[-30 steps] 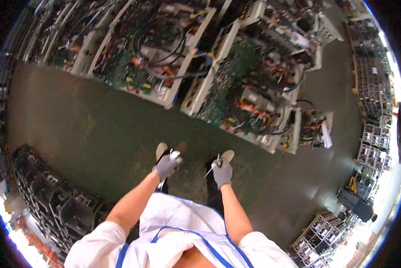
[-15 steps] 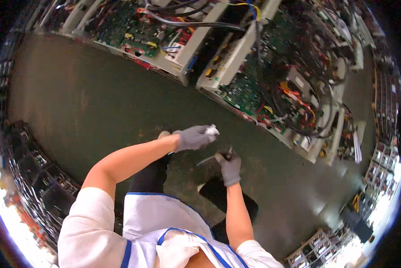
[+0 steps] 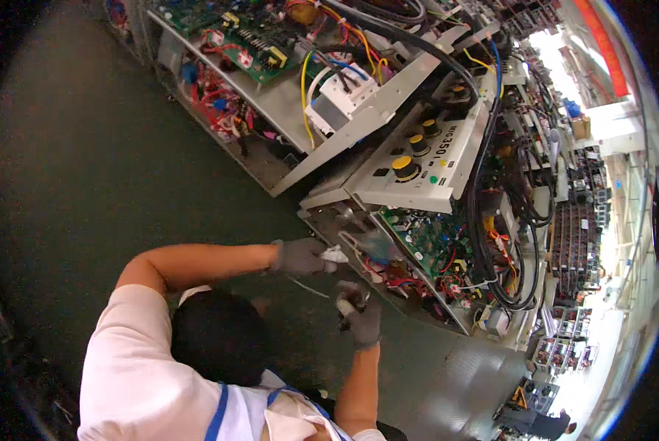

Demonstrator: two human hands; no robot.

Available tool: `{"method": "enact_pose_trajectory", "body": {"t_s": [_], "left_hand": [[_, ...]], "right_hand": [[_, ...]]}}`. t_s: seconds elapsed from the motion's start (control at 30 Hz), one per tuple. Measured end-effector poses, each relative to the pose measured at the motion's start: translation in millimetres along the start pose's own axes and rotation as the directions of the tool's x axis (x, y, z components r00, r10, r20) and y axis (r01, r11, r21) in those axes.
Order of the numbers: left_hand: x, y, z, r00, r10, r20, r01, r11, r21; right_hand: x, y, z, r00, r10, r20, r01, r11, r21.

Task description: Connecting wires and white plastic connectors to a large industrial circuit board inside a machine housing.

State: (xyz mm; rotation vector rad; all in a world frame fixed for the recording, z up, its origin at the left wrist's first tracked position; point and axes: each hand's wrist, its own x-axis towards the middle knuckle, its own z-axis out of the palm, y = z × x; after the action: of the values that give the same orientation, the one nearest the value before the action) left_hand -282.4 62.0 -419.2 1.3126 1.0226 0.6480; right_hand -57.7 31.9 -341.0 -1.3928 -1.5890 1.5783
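Note:
My gloved left hand [image 3: 300,256] is closed on a small white item [image 3: 335,255], in front of the lower open electronic unit's base [image 3: 326,220]. Below and right of it my gloved right hand [image 3: 360,320] is closed on a small dark object, too blurred to name. A thin pale strip [image 3: 309,287] lies between the hands; what holds it is unclear. The unit has a panel [image 3: 377,187] with yellow-black knobs, an exposed green circuit board [image 3: 418,235] and black cables [image 3: 480,250]. Whether either hand touches it, I cannot tell.
Another opened unit [image 3: 271,59] with coloured wires stands at the upper left. Racks of units [image 3: 572,257] line the right. A person in dark clothing [image 3: 539,424] is at the lower right. The dark floor [image 3: 72,147] spans the left.
I have bent lower and turned, so the units now fill more of the view. Both hands have come up close to the lower unit's base, still holding their items.

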Motion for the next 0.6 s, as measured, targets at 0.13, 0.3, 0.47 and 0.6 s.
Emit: {"method": "enact_pose_trajectory", "body": {"t_s": [0.13,0.3,0.47,0.6], "left_hand": [[-21,57,-15,0.986,-0.118,0.12,0.157,0.899,-0.408],[-10,32,0,0.929,-0.135,0.346,0.274,0.877,-0.395],[-31,49,-6,0.982,-0.061,0.177,0.135,0.888,-0.44],[-30,25,-5,0.982,-0.112,0.151,0.167,0.889,-0.426]], "right_hand": [[15,-30,12,0.944,-0.12,-0.307,0.095,0.991,-0.096],[19,-41,28,0.963,-0.049,-0.265,0.05,0.999,-0.003],[28,-31,40,0.947,-0.241,-0.21,0.205,0.962,-0.183],[27,-40,51,0.95,-0.177,-0.259,0.197,0.979,0.052]]}}
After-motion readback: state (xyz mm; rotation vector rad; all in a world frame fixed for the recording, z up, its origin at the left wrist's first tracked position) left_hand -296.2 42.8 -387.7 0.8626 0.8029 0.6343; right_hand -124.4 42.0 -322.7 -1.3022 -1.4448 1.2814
